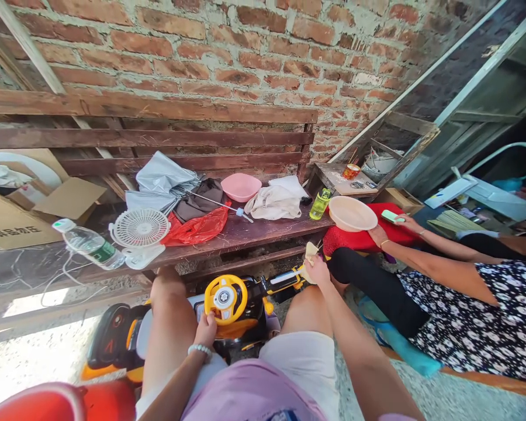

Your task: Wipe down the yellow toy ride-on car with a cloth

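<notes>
Between my knees stands a ride-on toy car with a yellow steering wheel (pixel 244 295). My left hand (pixel 207 328), a beaded bracelet at its wrist, is closed on the lower left of the wheel's rim. Over by my right knee, my right hand (pixel 318 270) grips a pale cream cloth (pixel 309 252), bunched in the fingers. The cloth is beside a yellow and black arm (pixel 284 280) of the toy; I cannot tell whether they touch. The toy's black and orange rear part (pixel 114 333) shows left of my leg.
A wooden bench (pixel 254 234) holds a fan (pixel 140 228), water bottle (pixel 92 245), umbrella (pixel 162 175), red bag (pixel 197 228), pink bowl (pixel 241 187), cloths and green bottle (pixel 319 204). At right, a seated person's hands are by a basin (pixel 353 213) and a pale green object (pixel 391 216).
</notes>
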`<state>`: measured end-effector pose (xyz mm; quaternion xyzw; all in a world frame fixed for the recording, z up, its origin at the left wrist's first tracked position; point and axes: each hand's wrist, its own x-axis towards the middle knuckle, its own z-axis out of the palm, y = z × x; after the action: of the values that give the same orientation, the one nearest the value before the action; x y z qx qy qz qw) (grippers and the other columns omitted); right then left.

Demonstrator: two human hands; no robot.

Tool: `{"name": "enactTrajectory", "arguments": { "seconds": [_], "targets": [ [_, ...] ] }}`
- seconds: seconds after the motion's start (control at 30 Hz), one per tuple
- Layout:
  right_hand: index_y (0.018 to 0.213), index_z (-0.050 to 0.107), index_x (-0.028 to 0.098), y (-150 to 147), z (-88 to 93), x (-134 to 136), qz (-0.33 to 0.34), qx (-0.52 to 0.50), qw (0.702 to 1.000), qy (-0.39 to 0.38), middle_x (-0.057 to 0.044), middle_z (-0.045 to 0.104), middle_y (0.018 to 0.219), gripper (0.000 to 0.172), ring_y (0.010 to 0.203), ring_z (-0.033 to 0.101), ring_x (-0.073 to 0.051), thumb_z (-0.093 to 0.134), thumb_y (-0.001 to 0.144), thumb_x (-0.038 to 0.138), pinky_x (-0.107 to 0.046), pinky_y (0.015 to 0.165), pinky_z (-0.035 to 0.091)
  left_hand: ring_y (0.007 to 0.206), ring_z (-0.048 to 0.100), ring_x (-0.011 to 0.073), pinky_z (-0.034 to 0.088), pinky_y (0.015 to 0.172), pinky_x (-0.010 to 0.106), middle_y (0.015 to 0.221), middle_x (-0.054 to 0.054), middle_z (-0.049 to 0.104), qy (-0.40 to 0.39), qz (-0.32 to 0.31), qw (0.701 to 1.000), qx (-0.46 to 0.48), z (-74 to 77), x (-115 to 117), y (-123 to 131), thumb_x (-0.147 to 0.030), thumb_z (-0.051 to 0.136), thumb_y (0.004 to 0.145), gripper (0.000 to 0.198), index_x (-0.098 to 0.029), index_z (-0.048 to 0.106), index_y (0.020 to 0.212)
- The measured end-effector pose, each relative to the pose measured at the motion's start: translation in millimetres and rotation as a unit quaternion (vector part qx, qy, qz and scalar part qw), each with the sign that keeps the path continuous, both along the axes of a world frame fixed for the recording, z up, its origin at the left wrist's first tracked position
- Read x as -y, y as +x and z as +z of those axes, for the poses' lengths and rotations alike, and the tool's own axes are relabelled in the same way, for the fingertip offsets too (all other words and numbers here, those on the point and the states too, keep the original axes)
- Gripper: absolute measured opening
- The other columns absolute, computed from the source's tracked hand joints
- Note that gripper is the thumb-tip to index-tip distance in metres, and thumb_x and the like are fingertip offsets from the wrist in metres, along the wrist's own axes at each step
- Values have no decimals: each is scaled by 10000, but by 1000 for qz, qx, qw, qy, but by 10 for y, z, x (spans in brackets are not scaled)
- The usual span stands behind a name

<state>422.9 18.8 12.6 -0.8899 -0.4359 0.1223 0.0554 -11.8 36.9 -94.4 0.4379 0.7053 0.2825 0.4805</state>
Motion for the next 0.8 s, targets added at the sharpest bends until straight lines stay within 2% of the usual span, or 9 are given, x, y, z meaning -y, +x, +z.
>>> {"name": "enactTrajectory", "arguments": {
  "seconds": [0.07,0.17,0.33,0.43,0.5,0.57,0.63,0.73,0.8],
  "targets": [
    [1390,643,220,11,-111,-5,10,-13,1000,-23,-134,641,1409,432,1176,680,-262,432,1035,347,-321,1000,490,780,712,236,632,726,375,799,62,679,-21,0,1000,19,-22,0,-5,-326,487,892,139,-224,555,826],
    [1432,605,197,-7,-242,-6,-10,-10,999,-45,-164,653,1374,476,1145,699,-272,363,1046,337,-344,952,521,805,714,241,632,769,393,820,64,681,-37,1,999,27,-42,-4,-9,-357,506,882,151,-221,559,845],
    [1490,526,122,-177,-314,-35,-73,12,995,-64,-241,660,1305,540,1177,689,-322,314,1034,319,-389,941,536,846,717,254,628,801,411,852,88,689,-33,12,999,23,-33,-13,-10,-343,520,867,142,-218,556,809],
    [1562,425,113,-411,-355,-20,-99,34,992,-71,-295,608,1368,606,1200,666,-375,365,1016,369,-453,948,536,820,711,249,629,788,410,843,86,689,-30,14,999,30,-27,-13,-7,-344,525,866,140,-221,551,804],
    [1612,336,115,-545,-389,2,-95,35,992,-76,-323,527,1461,696,1257,627,-409,433,998,427,-493,1004,510,792,702,243,630,781,411,821,77,686,-29,15,999,29,-26,-13,-4,-349,532,867,138,-227,544,803],
    [1642,264,111,-618,-423,23,-101,11,993,-57,-328,435,1546,759,1315,589,-412,450,995,464,-498,1074,472,783,697,240,633,782,412,807,68,679,-29,13,999,20,-16,-14,2,-349,530,873,136,-231,538,805],
    [1653,231,114,-651,-457,41,-137,-24,990,-9,-305,376,1601,749,1342,575,-387,413,1010,452,-479,1106,455,809,702,240,636,798,407,812,63,674,-28,6,1000,8,8,-15,12,-342,517,887,133,-233,533,812],
    [1640,260,106,-751,-529,88,-184,-57,980,43,-281,384,1609,686,1310,607,-347,346,1022,390,-451,1059,498,885,721,236,636,846,389,836,61,677,-20,-11,1000,-3,70,-14,33,-313,474,920,130,-229,528,836],
    [1611,324,91,-903,-600,156,-174,-72,981,39,-272,428,1582,654,1270,640,-324,341,1015,359,-424,1012,529,905,731,231,633,864,377,826,59,679,0,-19,1000,-14,112,-9,45,-286,456,932,133,-229,526,835]
  ]
}}
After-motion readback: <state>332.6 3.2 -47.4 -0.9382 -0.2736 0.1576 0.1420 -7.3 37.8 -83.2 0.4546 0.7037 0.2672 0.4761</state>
